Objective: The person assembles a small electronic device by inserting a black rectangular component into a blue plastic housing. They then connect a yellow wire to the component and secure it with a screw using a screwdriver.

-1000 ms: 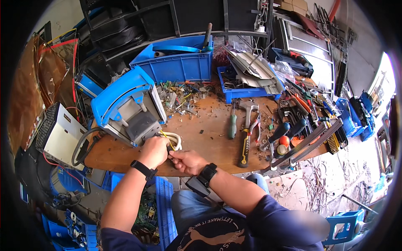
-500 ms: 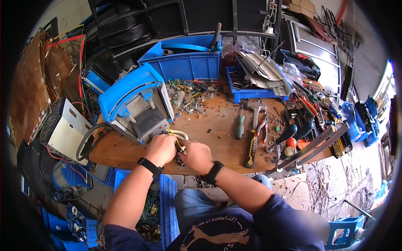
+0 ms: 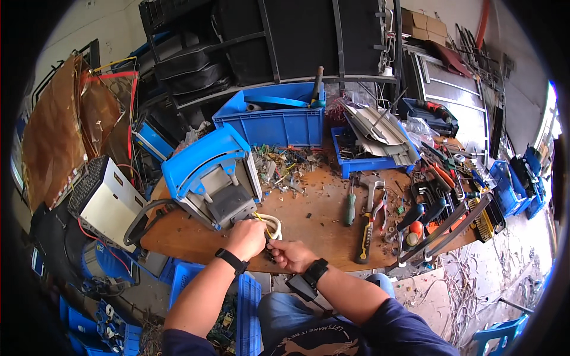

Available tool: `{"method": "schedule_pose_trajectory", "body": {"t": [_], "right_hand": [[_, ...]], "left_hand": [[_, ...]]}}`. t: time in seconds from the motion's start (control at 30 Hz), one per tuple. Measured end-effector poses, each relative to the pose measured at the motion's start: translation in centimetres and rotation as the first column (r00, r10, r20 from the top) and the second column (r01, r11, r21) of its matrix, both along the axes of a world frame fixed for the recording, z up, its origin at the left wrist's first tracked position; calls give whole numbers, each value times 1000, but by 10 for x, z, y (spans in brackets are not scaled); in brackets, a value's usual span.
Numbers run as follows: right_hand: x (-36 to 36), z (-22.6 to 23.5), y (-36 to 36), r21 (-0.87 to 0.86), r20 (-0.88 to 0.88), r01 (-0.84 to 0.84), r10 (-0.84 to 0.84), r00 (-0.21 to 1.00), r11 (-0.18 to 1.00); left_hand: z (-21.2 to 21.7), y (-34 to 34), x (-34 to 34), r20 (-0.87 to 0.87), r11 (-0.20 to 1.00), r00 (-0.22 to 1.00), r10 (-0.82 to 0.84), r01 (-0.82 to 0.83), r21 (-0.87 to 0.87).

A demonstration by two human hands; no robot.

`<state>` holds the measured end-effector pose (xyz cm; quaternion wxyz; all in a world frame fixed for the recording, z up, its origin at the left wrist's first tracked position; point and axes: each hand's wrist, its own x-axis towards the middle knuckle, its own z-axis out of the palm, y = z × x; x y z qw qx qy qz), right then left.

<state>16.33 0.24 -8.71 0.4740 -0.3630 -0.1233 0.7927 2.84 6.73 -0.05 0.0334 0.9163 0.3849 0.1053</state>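
A blue and grey machine housing [image 3: 211, 175] lies tilted on the wooden workbench [image 3: 314, 222]. A bundle of white and yellow wires [image 3: 270, 224] comes out of its lower side. My left hand [image 3: 244, 238] closes around those wires right beside the housing. My right hand [image 3: 289, 255] sits just to the right of it, fingers curled on a small dark tool or wire end near the bundle; what it holds is too small to name. Both wrists wear dark watches.
Screwdrivers, pliers and a cutter [image 3: 363, 216] lie on the bench's right half. Blue bins [image 3: 279, 118] stand behind, one with scrap metal [image 3: 374, 133]. A white metal box [image 3: 104, 199] sits at the left. Blue crates [image 3: 234, 308] are below the bench edge.
The view has shifted slightly. Both hands stay at the wire bundle; my right hand has moved a little lower and away from the housing.
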Motion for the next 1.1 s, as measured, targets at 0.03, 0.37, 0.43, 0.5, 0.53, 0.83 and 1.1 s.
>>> {"method": "schedule_pose_trajectory", "body": {"t": [0.03, 0.37, 0.43, 0.5, 0.53, 0.83, 1.1], "right_hand": [[-1, -2, 2, 12, 19, 17, -17, 1000, 1000], [-12, 31, -13, 388, 633, -656, -705, -321, 647], [-15, 38, -12, 302, 584, -688, -698, -414, 660], [-13, 44, -14, 330, 689, -632, -636, -347, 702], [-10, 49, -18, 351, 766, -579, -581, -275, 736], [22, 11, 1, 205, 303, -238, 170, 938, 949], [14, -15, 7, 211, 101, -122, 103, 990, 970]], "left_hand": [[0, 1, 0, 17, 1000, 1000, -6, 6, -2], [-5, 6, -3, -35, 1000, 999, -26, 26, 3], [-7, 7, -2, -28, 1000, 999, -25, 26, 13], [-5, 5, -3, -45, 999, 999, -28, 29, 16], [-8, 6, -4, -29, 999, 999, -27, 27, 23], [-8, 5, -3, 51, 999, 998, -31, 30, 16], [-3, 2, -1, 70, 1000, 997, -17, 17, -7]]}}
